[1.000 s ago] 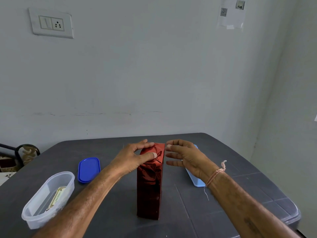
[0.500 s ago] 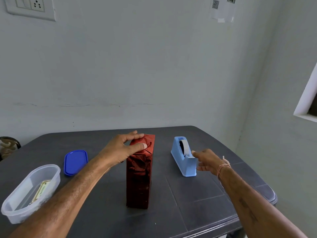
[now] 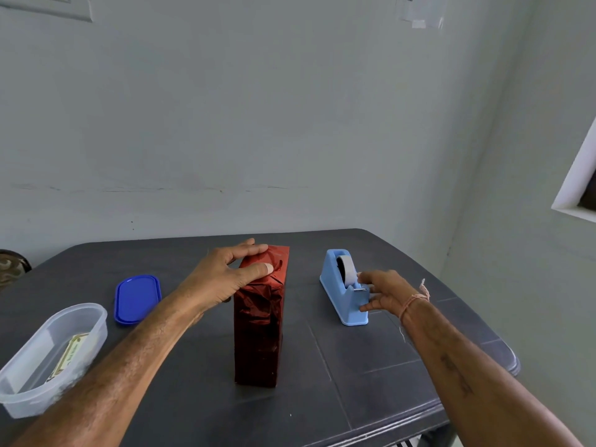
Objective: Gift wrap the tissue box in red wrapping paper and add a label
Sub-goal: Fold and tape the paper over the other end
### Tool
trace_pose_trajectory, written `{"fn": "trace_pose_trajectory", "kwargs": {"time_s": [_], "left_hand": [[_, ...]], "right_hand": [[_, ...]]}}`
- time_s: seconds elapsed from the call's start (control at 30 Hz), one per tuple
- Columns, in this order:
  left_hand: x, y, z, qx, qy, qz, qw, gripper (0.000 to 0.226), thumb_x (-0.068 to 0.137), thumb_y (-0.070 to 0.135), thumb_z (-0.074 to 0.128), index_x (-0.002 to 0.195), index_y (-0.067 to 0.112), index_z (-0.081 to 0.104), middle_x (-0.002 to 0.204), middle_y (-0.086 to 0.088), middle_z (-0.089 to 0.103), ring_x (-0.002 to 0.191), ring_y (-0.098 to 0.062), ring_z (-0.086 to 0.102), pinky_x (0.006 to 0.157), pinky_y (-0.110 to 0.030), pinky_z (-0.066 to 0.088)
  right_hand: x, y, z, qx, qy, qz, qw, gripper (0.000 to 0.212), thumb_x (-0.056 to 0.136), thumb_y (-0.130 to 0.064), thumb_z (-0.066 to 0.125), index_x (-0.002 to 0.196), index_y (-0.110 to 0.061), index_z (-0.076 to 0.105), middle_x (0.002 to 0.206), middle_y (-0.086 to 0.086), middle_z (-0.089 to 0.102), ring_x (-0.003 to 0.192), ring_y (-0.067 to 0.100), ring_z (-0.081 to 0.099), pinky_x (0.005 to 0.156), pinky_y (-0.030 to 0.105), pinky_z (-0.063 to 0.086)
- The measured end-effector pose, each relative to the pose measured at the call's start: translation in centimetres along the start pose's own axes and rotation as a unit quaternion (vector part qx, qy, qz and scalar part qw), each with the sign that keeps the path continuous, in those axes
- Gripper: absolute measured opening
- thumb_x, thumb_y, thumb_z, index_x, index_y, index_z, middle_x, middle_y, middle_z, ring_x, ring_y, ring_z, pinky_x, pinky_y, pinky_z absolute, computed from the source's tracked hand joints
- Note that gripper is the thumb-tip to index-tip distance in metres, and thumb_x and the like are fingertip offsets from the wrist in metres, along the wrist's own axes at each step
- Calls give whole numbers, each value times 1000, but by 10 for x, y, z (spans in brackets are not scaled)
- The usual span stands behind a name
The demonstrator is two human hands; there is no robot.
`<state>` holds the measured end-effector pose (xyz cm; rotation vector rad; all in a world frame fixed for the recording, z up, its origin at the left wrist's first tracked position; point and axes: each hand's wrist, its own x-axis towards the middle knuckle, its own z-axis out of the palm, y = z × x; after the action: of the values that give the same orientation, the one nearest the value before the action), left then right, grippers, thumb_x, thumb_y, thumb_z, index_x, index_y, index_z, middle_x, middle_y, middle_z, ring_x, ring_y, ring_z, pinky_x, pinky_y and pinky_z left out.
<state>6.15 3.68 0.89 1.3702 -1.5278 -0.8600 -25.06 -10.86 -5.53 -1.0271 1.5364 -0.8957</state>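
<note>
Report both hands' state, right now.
Left hand: grips the top of the upright red foil-wrapped box, thumb in front, fingers behind.
Right hand: open, fingers touching the light blue plastic tape dispenser, holding nothing visible.

Table (image 3: 371, 366): red box (image 3: 258, 333), dispenser (image 3: 338, 296), lid (image 3: 137, 298), tub (image 3: 19, 404)
</note>
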Motion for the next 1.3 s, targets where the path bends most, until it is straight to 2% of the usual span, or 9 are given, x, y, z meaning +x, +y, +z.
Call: {"fn": "trace_pose_trajectory", "kwargs": {"time_s": [0.27, 0.43, 0.5, 0.63, 0.73, 0.8, 0.9, 1.03, 1.3], "left_hand": [[0, -1, -1, 1, -2, -5, 1000, 49, 85, 42, 77, 132, 46, 64, 159, 27, 36, 151, -8, 27, 121, -45, 23], [0, 0, -1, 10, -3, -7, 1000, 51, 85, 42, 76, 134, 45, 63, 160, 25, 35, 151, -10, 27, 120, -45, 24], [0, 0, -1, 14, -4, -8, 1000, 52, 85, 42, 76, 135, 44, 63, 160, 25, 35, 151, -11, 27, 121, -47, 23], [1, 0, -1, 17, -5, -8, 1000, 52, 84, 43, 76, 134, 44, 63, 160, 25, 35, 152, -11, 26, 120, -46, 23], [1, 0, -1, 16, -6, -10, 1000, 51, 85, 42, 76, 134, 45, 63, 159, 26, 35, 151, -9, 27, 109, -38, 30], [1, 0, 0, 16, -8, -9, 1000, 51, 84, 43, 76, 134, 45, 63, 159, 26, 35, 150, -8, 27, 101, -33, 30], [2, 0, 0, 16, -7, -11, 1000, 52, 83, 43, 76, 133, 45, 63, 159, 26, 36, 150, -8, 27, 104, -36, 30], [2, -1, -1, 12, -5, -6, 1000, 53, 81, 44, 76, 132, 45, 64, 158, 26, 37, 149, -6, 28, 109, -36, 31], [8, -8, -1, 10, -4, -3, 1000, 52, 80, 45, 77, 131, 46, 65, 156, 29, 39, 146, -1, 30, 110, -31, 26]], "right_hand": [[-9, 20, 4, 105, 5, -31, 994, 32, 91, -11, 68, 119, 5, 62, 118, 19, 61, 103, 35, 67, 75, 50, 62], [-8, 39, 5, 140, 21, -50, 989, 13, 91, -9, 70, 96, 3, 69, 124, 23, 61, 111, 38, 67, 79, 45, 62], [-6, 46, 5, 153, 22, -54, 987, 16, 90, -8, 71, 98, 5, 69, 127, 25, 60, 112, 37, 66, 86, 47, 62], [-5, 58, 4, 175, 21, -63, 982, 36, 90, -9, 74, 117, 11, 62, 129, 22, 59, 115, 33, 64, 94, 47, 60], [-6, 71, 5, 194, 21, -69, 978, 25, 91, -11, 75, 106, 6, 64, 125, 22, 62, 118, 34, 64, 96, 45, 59], [-7, 81, 8, 206, 23, -75, 975, 19, 93, -15, 75, 97, 2, 66, 120, 22, 66, 117, 33, 66, 87, 37, 63], [-6, 91, 13, 229, 26, -81, 970, 29, 93, -20, 75, 100, 7, 69, 118, 26, 70, 110, 31, 70, 78, 33, 64], [-5, 97, 18, 274, 27, -77, 958, 39, 93, -20, 74, 114, 12, 67, 113, 20, 71, 108, 29, 68, 83, 37, 64], [2, 98, 26, 259, 72, -78, 960, 25, 95, -16, 71, 105, 8, 70, 105, 14, 69, 103, 24, 66, 94, 41, 59]]}}
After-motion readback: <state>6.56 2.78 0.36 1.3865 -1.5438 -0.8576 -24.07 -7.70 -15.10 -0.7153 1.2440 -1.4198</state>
